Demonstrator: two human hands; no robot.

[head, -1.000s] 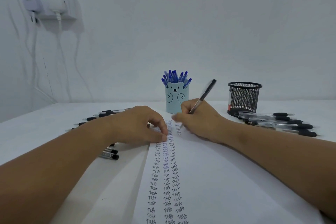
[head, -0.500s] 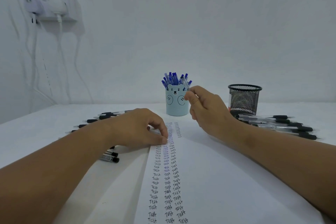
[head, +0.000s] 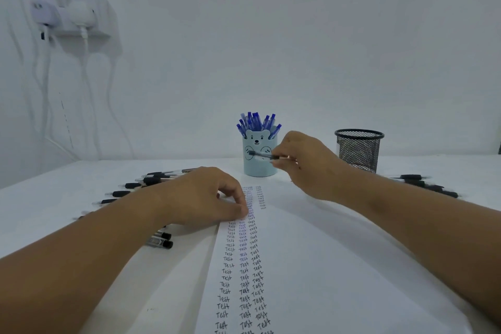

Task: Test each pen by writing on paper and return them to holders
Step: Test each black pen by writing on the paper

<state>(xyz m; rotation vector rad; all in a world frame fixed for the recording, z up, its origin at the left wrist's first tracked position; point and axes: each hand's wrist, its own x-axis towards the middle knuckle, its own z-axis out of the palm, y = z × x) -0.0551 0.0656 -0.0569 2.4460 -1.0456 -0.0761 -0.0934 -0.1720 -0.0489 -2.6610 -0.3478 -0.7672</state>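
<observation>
1. White wall (head: 298, 35) fills the upper frame; a power strip (head: 73, 17) hangs upper left.
2. Below it the white worktop (head: 54, 179) carries a paper (head: 311, 266) with columns of "Test".
3. Left hand (head: 200, 198) rests with curled fingers pressing the paper's left edge, its grip holding nothing.
4. Right hand (head: 306, 163), centre frame, has its grip pinched on a black pen (head: 261, 155) lying level before the bear cup (head: 259, 154) of blue pens (head: 257, 122).
5. A mesh holder (head: 358, 150) stands right of it; loose pens (head: 151, 180) lie at the left.
</observation>
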